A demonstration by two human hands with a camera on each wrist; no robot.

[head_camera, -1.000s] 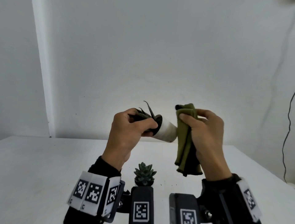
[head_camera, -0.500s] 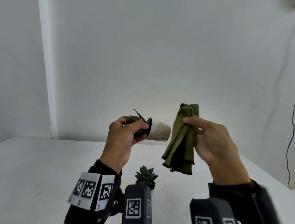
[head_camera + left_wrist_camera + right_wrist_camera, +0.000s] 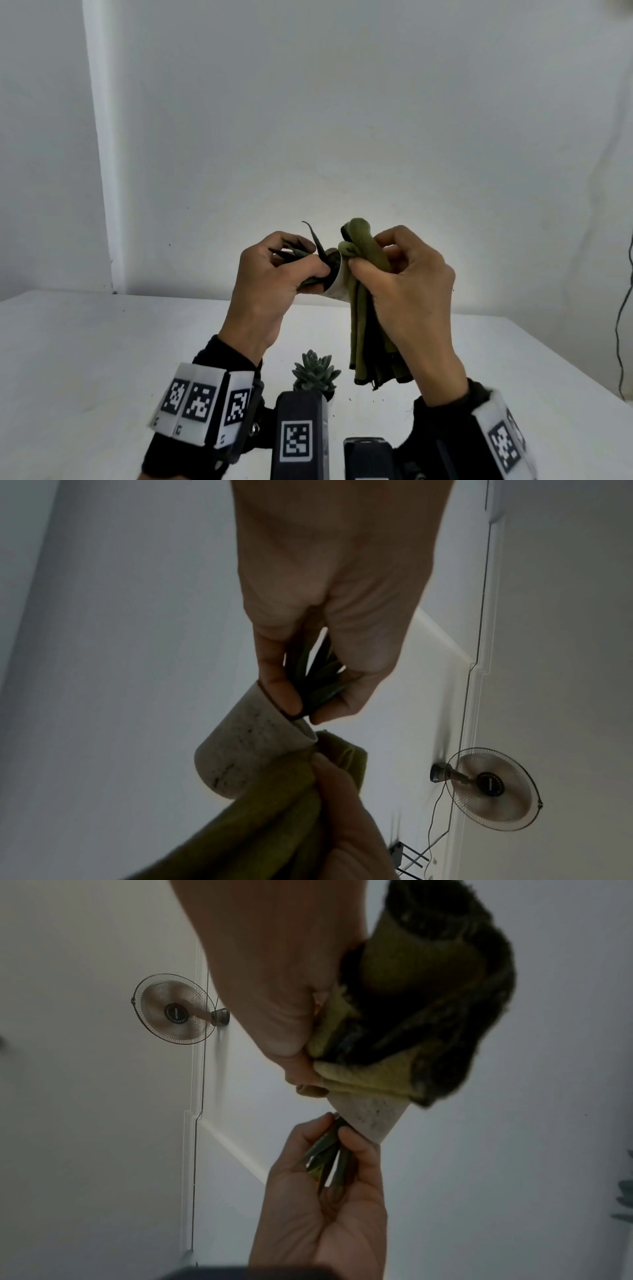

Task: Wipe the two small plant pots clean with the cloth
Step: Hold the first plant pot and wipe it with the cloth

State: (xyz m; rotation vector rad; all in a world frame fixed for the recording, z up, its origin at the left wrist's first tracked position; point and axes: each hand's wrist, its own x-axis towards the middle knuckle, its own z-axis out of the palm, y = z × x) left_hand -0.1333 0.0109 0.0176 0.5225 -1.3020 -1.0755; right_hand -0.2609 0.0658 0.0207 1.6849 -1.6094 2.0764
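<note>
Lying on its side in mid-air, the pot (image 3: 337, 286) runs crosswise, mouth toward the left hand (image 3: 270, 291) and base toward the right hand (image 3: 407, 287), well above the tabletop (image 3: 102, 342). The left hand is raised with its back to the person, wrist bent; its fingers (image 3: 279, 688) curl at the pot's mouth, thumb and fingertips pinching the rim and the bunched dark leaves (image 3: 318, 680), which stick out past the knuckles. The right hand is held at the same height, its fingers (image 3: 373, 270) curled around the cloth (image 3: 363, 308) and pressing it against the pot's side and base, thumb on the near face. The pot is a small pale cylinder, smooth, speckled with dark smudges. The cloth is thick and fuzzy, olive green with a darker side, folded in soft rolls; its loose end hangs straight down below the right fingers. Below the two hands, a second plant (image 3: 315, 373), a spiky grey-green rosette, stands upright on the white tabletop, its pot mostly hidden by the wrist gear.
</note>
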